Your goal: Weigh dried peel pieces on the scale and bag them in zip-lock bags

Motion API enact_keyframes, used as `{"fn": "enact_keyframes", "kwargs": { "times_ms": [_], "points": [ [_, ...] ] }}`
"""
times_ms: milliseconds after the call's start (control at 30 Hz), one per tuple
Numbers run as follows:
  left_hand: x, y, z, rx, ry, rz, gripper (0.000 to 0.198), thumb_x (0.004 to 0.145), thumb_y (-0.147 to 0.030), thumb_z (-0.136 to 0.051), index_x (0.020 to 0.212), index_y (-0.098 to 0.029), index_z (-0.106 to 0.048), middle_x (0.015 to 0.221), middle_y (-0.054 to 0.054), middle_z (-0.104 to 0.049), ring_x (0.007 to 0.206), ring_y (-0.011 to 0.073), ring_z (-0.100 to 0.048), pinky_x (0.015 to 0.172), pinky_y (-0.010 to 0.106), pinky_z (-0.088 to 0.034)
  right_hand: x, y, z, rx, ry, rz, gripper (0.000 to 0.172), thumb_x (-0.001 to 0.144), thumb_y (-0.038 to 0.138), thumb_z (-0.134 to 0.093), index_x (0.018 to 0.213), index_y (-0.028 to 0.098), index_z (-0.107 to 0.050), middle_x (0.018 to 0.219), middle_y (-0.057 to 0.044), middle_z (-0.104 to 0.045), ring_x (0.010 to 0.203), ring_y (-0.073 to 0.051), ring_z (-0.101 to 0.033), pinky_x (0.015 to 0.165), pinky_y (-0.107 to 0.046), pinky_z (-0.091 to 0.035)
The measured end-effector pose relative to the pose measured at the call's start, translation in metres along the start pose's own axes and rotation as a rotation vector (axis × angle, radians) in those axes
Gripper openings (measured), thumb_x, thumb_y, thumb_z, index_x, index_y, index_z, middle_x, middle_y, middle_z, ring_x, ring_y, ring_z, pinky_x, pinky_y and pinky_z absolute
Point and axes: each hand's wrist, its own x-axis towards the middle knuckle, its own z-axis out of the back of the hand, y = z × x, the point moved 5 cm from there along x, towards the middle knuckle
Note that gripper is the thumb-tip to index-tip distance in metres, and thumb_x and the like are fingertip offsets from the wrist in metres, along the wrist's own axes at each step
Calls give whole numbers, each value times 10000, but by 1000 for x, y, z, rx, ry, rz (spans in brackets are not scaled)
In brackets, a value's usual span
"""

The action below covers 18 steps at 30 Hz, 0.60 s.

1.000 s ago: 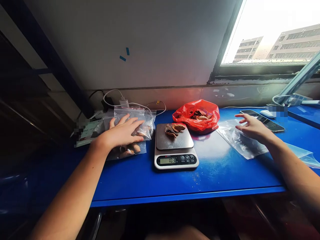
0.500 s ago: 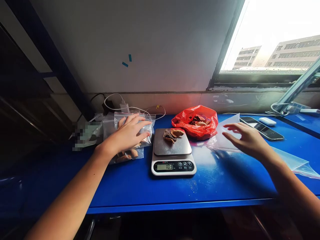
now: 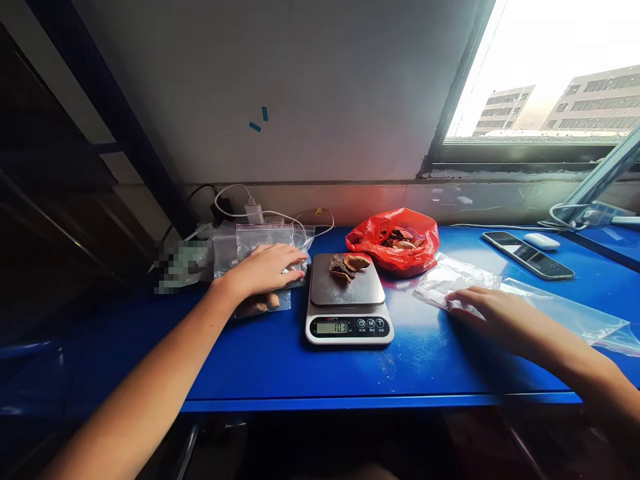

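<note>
A white kitchen scale (image 3: pixel 351 328) with a steel plate stands in the middle and reads 10.3. Several dried brown peel-like pieces (image 3: pixel 347 267) lie on its plate. On the left, my left hand (image 3: pixel 273 267) rests with outstretched fingers over clear zip bags (image 3: pixel 265 235); brown chunks show in the lowest bag. To the right of the scale, my right hand (image 3: pixel 480 310) is low at the table, its thumb and fingers closed on the near edge of a clear plastic bag (image 3: pixel 435 280). Behind the scale, a red plastic bag (image 3: pixel 425 247) gapes open with more dried pieces inside.
Another clear bag (image 3: pixel 575 310) lies under my right forearm. A phone (image 3: pixel 530 255) and a white earbud case (image 3: pixel 542 241) sit at the back right. A white charger (image 3: pixel 254 212) with cables is by the wall. The blue table's front edge (image 3: pixel 350 404) runs below.
My right hand has come down onto the clear bag, whose raised corner now lies flat. My left hand has lowered onto the zip bags. The scale reading is the same.
</note>
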Motion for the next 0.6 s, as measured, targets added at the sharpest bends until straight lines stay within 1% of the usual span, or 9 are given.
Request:
{"fn": "enact_keyframes", "kwargs": {
  "times_ms": [67, 100, 167, 233, 333, 400, 433, 500, 600],
  "points": [
    [0, 3, 1, -7, 7, -36, 425, 929, -409, -437, 1299, -271, -593, 1410, 30, -564, 1276, 263, -513, 1091, 437, -357, 5, 1, -5, -130, 173, 37, 353, 919, 491, -433, 698, 311, -642, 773, -61, -693, 636, -234, -631, 522, -386, -489],
    [-1, 4, 2, -17, 17, -39, 412, 917, -406, -456, 1271, -267, -614, 1390, 31, -582, 1254, 262, -533, 1080, 418, -371, 6, 3, -6, -188, 227, 54, 383, 942, 461, -389, 685, 303, -624, 749, -67, -680, 617, -231, -623, 513, -387, -476],
    [-5, 7, 6, -53, 48, -15, 377, 900, -394, -480, 1205, -259, -655, 1300, 35, -647, 1185, 256, -586, 1033, 385, -413, 3, 12, -3, -255, 243, 105, 386, 963, 406, -361, 723, 276, -634, 783, -77, -676, 656, -229, -640, 541, -378, -488],
    [-8, 8, 12, -119, 27, 22, 356, 905, -382, -476, 1169, -243, -670, 1192, 38, -700, 1101, 238, -631, 976, 358, -448, -8, 28, -4, -317, 228, 186, 342, 962, 334, -382, 802, 233, -666, 841, -86, -676, 717, -220, -659, 597, -354, -519],
    [-10, 8, 23, -192, -127, 17, 352, 921, -371, -466, 1159, -215, -673, 1181, 47, -702, 1086, 220, -635, 958, 346, -455, -38, 53, -8, -469, 108, 235, 265, 901, 180, -434, 920, 179, -698, 885, -105, -674, 769, -225, -668, 648, -341, -537],
    [-10, 7, 26, -199, -222, -20, 348, 919, -369, -479, 1156, -203, -673, 1213, 54, -687, 1125, 224, -614, 978, 354, -445, -60, 68, -12, -518, 34, 283, 319, 822, 100, -467, 1038, 159, -694, 965, -116, -682, 846, -246, -671, 651, -338, -539],
    [-9, 5, 25, -194, -249, -41, 349, 921, -370, -478, 1154, -199, -673, 1214, 56, -687, 1137, 227, -607, 988, 360, -440, -69, 73, -13, -519, 3, 295, 340, 798, 91, -480, 1056, 162, -689, 969, -110, -682, 858, -249, -668, 633, -333, -535],
    [-8, 2, 24, -184, -281, -66, 356, 928, -373, -466, 1153, -193, -674, 1204, 59, -693, 1145, 231, -602, 1000, 373, -433, -82, 80, -14, -504, -20, 315, 316, 784, 96, -491, 1020, 176, -687, 920, -88, -674, 829, -240, -660, 593, -319, -516],
    [-8, -2, 25, -158, -271, -56, 359, 934, -381, -457, 1158, -202, -674, 1197, 51, -698, 1146, 236, -603, 1007, 381, -434, -83, 81, -10, -487, -1, 303, 211, 779, 113, -499, 875, 186, -672, 801, -63, -639, 727, -227, -637, 557, -319, -478]
  ]
}}
